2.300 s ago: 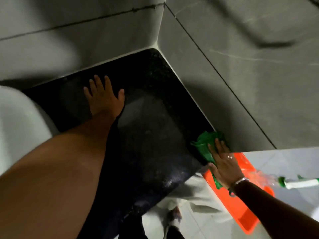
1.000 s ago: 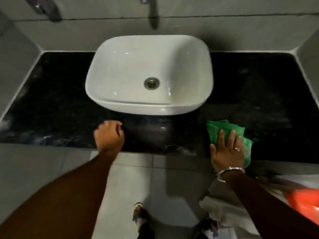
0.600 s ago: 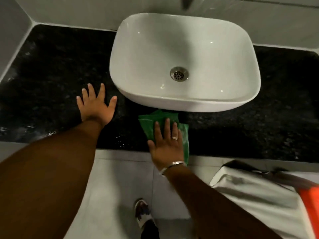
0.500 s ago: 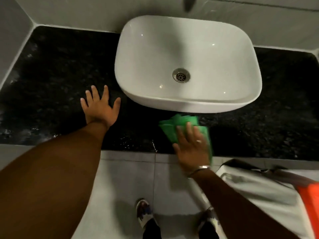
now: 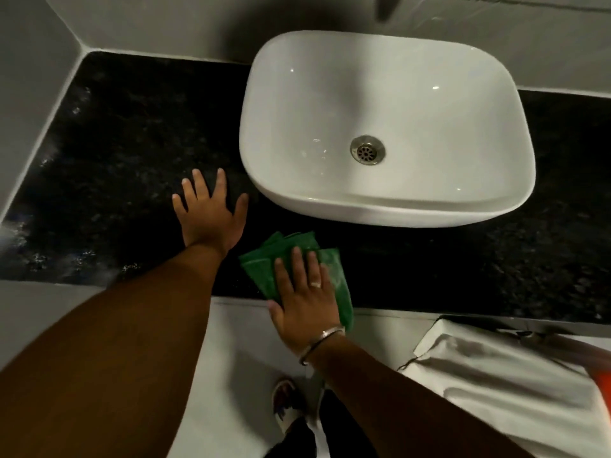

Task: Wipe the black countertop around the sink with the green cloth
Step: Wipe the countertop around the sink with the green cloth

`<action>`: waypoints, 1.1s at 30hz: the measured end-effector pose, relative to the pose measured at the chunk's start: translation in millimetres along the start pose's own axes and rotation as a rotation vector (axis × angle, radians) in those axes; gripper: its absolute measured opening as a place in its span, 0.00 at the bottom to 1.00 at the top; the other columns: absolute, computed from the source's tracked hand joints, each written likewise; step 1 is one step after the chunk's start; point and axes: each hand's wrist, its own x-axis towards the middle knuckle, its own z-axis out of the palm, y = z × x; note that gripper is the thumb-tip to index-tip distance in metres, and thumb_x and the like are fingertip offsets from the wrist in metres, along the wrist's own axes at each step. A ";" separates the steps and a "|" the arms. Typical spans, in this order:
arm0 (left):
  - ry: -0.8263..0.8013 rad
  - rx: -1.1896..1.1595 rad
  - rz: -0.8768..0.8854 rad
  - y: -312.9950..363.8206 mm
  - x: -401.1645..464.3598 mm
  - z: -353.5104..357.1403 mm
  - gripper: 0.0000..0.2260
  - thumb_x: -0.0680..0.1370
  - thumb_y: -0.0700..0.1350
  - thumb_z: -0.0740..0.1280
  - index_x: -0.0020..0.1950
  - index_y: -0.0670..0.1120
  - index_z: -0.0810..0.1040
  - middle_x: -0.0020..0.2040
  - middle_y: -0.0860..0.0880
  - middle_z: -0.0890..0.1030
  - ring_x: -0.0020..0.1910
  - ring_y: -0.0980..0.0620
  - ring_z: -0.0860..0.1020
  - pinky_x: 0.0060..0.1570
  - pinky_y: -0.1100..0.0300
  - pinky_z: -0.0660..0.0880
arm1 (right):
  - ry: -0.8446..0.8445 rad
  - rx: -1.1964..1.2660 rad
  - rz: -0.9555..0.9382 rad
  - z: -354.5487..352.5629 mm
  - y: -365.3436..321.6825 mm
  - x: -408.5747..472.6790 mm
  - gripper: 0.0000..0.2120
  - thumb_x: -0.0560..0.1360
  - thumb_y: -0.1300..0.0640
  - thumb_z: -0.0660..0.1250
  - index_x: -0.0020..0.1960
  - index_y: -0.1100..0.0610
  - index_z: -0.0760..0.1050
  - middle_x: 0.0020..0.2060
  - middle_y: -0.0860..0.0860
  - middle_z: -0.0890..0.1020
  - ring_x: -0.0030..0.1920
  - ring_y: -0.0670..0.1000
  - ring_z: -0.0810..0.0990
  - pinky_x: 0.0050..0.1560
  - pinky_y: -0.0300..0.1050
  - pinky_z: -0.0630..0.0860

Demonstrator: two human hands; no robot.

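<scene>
Pressing the folded green cloth (image 5: 297, 269) flat with right hand (image 5: 305, 300), fingers (image 5: 297, 259) spread wide, on black stone counter (image 5: 132, 153) before white bowl sink (image 5: 383, 127); best pushed firmly along the edge. Left hand (image 5: 210, 214) flat, empty.

A white sheet (image 5: 502, 378) lies crumpled to the right of the right hand (image 5: 305, 305), nearer the person. An orange thing (image 5: 603, 383) at its right end is cut off by the frame. A shoe (image 5: 286, 404) stands on the pale floor tiles (image 5: 244, 352) below the right wrist. Grey wall tiles (image 5: 29, 77) rise left of and beyond the left hand (image 5: 211, 216). A dark, blurred spout (image 5: 385, 6) shows far beyond both hands.
</scene>
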 end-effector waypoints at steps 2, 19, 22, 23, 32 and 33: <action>-0.006 -0.009 -0.006 1.1 0.8 0.7 0.31 0.79 0.65 0.54 0.79 0.54 0.55 0.80 0.38 0.54 0.79 0.37 0.51 0.75 0.37 0.47 | -0.042 -0.054 -0.185 -2.9 26.3 -8.0 0.33 0.73 0.38 0.56 0.76 0.49 0.60 0.76 0.56 0.61 0.75 0.62 0.61 0.73 0.62 0.57; -0.024 0.130 0.307 -195.1 134.2 -41.5 0.32 0.78 0.66 0.53 0.79 0.52 0.57 0.79 0.37 0.57 0.77 0.34 0.55 0.75 0.39 0.51 | -0.116 -0.032 -0.179 3.3 -159.6 97.3 0.32 0.77 0.42 0.54 0.78 0.49 0.52 0.78 0.57 0.50 0.77 0.63 0.48 0.74 0.61 0.42; -0.056 0.091 0.375 -240.5 161.0 -49.6 0.31 0.80 0.62 0.56 0.79 0.51 0.56 0.79 0.36 0.58 0.77 0.33 0.55 0.74 0.37 0.53 | -0.109 -0.047 -0.294 3.7 -164.7 78.4 0.30 0.75 0.40 0.57 0.75 0.46 0.61 0.76 0.55 0.62 0.75 0.61 0.61 0.72 0.61 0.55; -0.076 0.058 0.386 -251.3 167.2 -49.1 0.30 0.80 0.62 0.55 0.79 0.52 0.56 0.79 0.37 0.56 0.78 0.33 0.54 0.75 0.37 0.52 | -0.109 -0.046 -0.298 -0.2 -153.2 79.3 0.29 0.75 0.40 0.57 0.74 0.46 0.63 0.76 0.55 0.63 0.74 0.61 0.62 0.72 0.61 0.58; -0.036 -0.038 0.373 -263.1 176.5 -39.4 0.27 0.80 0.61 0.51 0.79 0.55 0.57 0.80 0.41 0.55 0.79 0.38 0.53 0.77 0.41 0.50 | 0.003 -0.188 0.266 -21.5 -139.4 206.2 0.31 0.78 0.43 0.49 0.78 0.55 0.52 0.76 0.65 0.55 0.75 0.66 0.54 0.74 0.60 0.52; -0.042 -0.039 0.375 -262.1 176.8 -38.4 0.27 0.81 0.61 0.52 0.79 0.55 0.57 0.81 0.41 0.54 0.79 0.39 0.53 0.77 0.41 0.49 | -0.016 -0.181 0.214 -12.7 -167.6 208.0 0.31 0.78 0.42 0.48 0.78 0.54 0.52 0.76 0.65 0.55 0.76 0.66 0.53 0.75 0.61 0.51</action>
